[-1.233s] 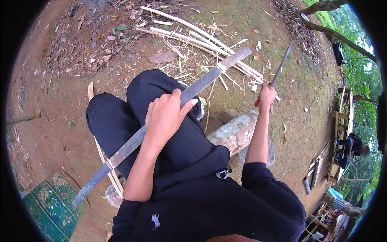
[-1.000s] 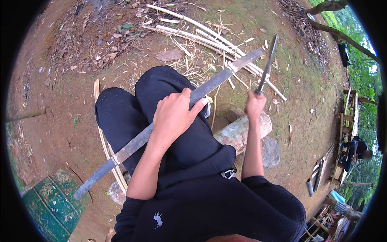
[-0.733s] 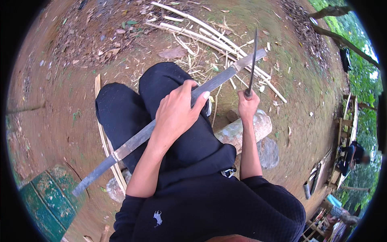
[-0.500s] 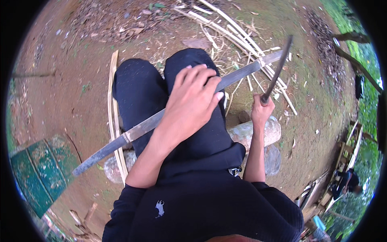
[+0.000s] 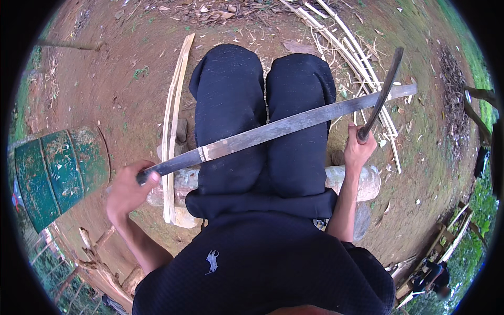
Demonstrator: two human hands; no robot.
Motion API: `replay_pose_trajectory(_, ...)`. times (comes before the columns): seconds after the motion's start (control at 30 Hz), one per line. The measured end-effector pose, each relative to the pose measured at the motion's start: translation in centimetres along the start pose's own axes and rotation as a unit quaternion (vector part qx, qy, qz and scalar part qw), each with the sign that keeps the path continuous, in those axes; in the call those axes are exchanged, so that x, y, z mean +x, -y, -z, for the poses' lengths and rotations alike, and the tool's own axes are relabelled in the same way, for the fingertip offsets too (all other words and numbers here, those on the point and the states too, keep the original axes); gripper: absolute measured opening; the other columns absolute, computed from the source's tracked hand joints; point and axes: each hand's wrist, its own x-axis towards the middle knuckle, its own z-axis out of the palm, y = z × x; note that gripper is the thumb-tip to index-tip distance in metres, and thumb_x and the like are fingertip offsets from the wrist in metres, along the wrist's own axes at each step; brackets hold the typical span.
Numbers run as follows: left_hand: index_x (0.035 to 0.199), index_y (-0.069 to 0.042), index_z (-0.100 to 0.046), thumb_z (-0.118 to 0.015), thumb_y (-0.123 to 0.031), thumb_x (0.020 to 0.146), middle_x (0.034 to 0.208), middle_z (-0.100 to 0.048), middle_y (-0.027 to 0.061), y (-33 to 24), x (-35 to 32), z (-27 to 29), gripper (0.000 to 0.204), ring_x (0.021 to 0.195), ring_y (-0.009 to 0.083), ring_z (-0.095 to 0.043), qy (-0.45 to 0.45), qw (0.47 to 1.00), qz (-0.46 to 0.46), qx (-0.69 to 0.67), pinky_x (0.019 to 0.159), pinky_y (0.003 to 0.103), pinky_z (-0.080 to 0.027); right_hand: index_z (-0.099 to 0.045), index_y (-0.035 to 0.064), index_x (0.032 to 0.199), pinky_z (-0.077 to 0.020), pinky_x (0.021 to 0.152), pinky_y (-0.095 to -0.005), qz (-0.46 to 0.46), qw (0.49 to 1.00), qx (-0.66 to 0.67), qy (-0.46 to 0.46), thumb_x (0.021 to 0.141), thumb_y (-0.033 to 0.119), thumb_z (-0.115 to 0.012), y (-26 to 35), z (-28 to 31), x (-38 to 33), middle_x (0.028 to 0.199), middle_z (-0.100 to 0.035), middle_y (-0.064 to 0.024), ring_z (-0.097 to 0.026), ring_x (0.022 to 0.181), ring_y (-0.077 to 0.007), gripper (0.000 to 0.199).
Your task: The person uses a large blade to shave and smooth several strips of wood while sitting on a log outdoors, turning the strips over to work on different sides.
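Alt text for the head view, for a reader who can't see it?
A seated person's left hand grips one end of a long flat bamboo strip lying across both knees, while the right hand holds a dark blade upright against it, over bare earth.

- Bare reddish dirt ground [image 5: 131, 79] in daylight, strewn with dry leaves and chips
- Pale split bamboo strips [image 5: 346, 47] piled at the upper right
- Green drum [image 5: 58, 168] lying at the left edge
- Grass and trees [image 5: 472, 247] along the right rim
- Pale stone [image 5: 362, 181] near the middle
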Motion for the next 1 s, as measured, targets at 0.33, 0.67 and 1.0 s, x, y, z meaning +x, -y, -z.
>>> replay_pose_trajectory(0.33, 0.068, 0.0, -0.06, -0.054, -0.035, 0.106, 0.048, -0.05, 0.0041, -1.8, 2.9, -4.1, 0.052, 0.045, 0.0144, -0.051, 0.092, 0.964, -0.111, -0.222, 0.049, 0.034, -0.04, -0.054, -0.0018, 0.067, -0.0318, 0.05, -0.0294, 0.03, 0.999, -0.026, 0.015, 0.087, 0.013, -0.077, 1.5, -0.3, -0.3, 0.054, -0.044, 0.0016, -0.037, 0.055, -0.0061, 0.034)
replay_pose_trajectory(0.67, 0.088, -0.002, -0.062, -0.045, -0.033, 0.109, 0.061, -0.053, -0.0016, -14.0, 5.8, -4.6, 0.04, 0.048, 0.0052, -0.045, 0.192, 0.85, -0.157, -0.465, 0.045, 0.023, -0.034, -0.065, -0.0008, 0.078, -0.0334, 0.041, -0.0229, -0.024, 0.998, 0.062, 0.009, 0.094, 0.017, -0.075, 2.7, 1.1, -0.8, 0.054, -0.05, 0.003, -0.047, 0.044, -0.0055, 0.026)
replay_pose_trajectory(1.0, 0.109, -0.001, -0.059, -0.056, -0.029, 0.106, 0.081, -0.058, 0.0001, -24.8, 10.7, -6.1, 0.028, 0.062, 0.0066, -0.054, 0.039, 0.667, -0.218, -0.711, 0.054, 0.022, -0.045, -0.071, -0.0056, 0.095, -0.0303, 0.047, -0.0216, -0.063, 0.982, 0.178, 0.023, 0.095, 0.011, -0.073, 6.5, 1.6, -1.4, 0.061, -0.052, 0.0071, -0.044, 0.052, -0.0009, 0.017)
